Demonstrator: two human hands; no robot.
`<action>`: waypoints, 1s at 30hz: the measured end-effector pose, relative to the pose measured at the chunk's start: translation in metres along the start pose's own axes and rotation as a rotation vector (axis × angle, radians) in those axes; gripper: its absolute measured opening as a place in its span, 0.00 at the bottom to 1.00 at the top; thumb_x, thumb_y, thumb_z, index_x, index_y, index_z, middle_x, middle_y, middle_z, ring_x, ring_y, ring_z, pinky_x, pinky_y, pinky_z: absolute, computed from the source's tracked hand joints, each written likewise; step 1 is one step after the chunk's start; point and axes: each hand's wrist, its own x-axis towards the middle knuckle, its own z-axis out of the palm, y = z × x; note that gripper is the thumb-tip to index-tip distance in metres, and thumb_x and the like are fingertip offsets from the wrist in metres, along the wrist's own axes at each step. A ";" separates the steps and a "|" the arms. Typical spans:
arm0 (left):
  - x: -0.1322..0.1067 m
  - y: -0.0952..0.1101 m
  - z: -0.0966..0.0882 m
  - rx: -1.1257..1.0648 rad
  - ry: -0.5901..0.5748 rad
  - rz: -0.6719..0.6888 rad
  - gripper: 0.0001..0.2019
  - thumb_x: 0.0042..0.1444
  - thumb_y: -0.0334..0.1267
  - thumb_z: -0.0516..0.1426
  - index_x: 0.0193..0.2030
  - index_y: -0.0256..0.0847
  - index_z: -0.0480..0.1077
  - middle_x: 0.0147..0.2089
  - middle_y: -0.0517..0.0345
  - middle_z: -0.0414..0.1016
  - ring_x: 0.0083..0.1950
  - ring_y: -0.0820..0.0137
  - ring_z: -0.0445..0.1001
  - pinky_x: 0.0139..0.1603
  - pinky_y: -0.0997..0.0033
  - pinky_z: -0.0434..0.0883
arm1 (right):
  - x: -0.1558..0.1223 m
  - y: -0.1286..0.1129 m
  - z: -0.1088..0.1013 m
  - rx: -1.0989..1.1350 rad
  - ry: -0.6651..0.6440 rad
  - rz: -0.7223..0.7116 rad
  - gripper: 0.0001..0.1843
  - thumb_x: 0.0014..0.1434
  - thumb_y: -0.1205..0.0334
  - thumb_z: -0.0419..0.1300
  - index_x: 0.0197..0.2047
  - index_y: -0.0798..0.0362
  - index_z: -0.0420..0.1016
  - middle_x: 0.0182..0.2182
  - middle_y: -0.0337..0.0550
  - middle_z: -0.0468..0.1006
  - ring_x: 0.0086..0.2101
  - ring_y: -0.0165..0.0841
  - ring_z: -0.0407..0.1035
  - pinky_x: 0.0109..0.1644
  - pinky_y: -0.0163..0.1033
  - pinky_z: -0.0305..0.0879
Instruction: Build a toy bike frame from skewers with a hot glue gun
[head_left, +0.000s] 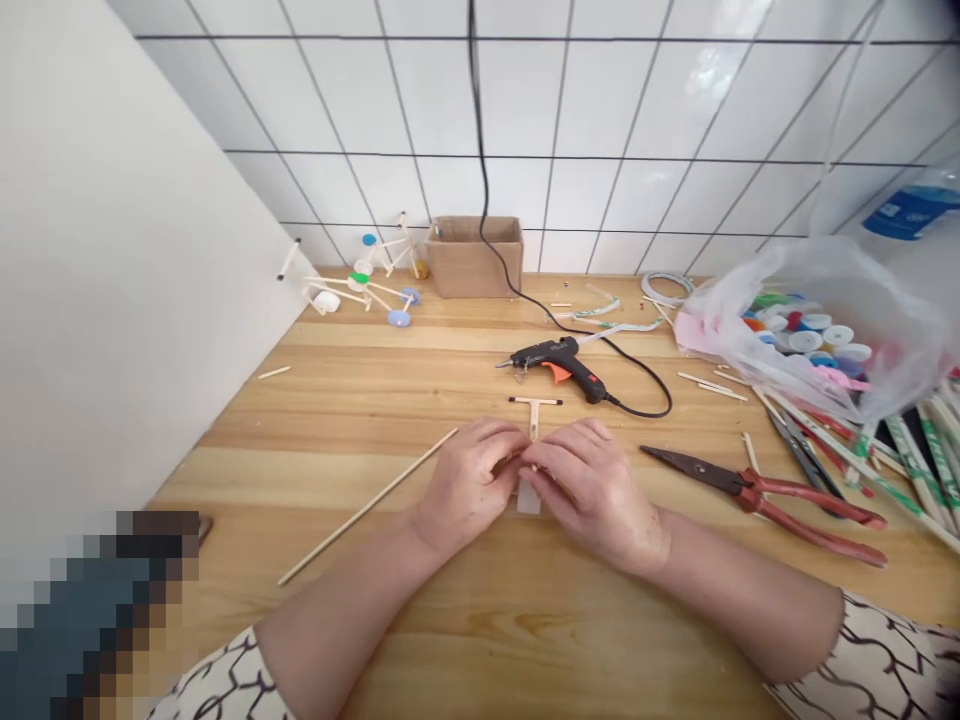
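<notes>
A small T-shaped frame of wooden sticks (534, 405) with black-tipped crossbar ends lies on the table, pointing away from me. My left hand (476, 475) and my right hand (592, 485) meet over its near part, fingertips pinched together from both sides. A pale stick end shows at the right fingertips; the rest of what they grip is covered. Under the hands a small whitish rectangular piece (529, 499) sticks out toward me. Left of my left hand lies a long thin wooden stick (367, 507).
Beyond the hands lies a black glue gun (559, 362) with its cord. Red-handled pliers (757, 492) are at right, near a plastic bag of bottle caps (817, 320) and several loose straws. A cardboard box (474, 260) and stick models with cap wheels (364, 290) stand at the wall.
</notes>
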 end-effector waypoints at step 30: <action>0.005 -0.020 0.004 0.080 -0.150 -0.120 0.06 0.54 0.27 0.57 0.34 0.36 0.75 0.34 0.53 0.77 0.39 0.64 0.74 0.41 0.68 0.71 | -0.006 0.011 -0.006 0.063 -0.068 0.009 0.06 0.59 0.71 0.58 0.39 0.53 0.72 0.29 0.43 0.77 0.29 0.34 0.70 0.36 0.42 0.63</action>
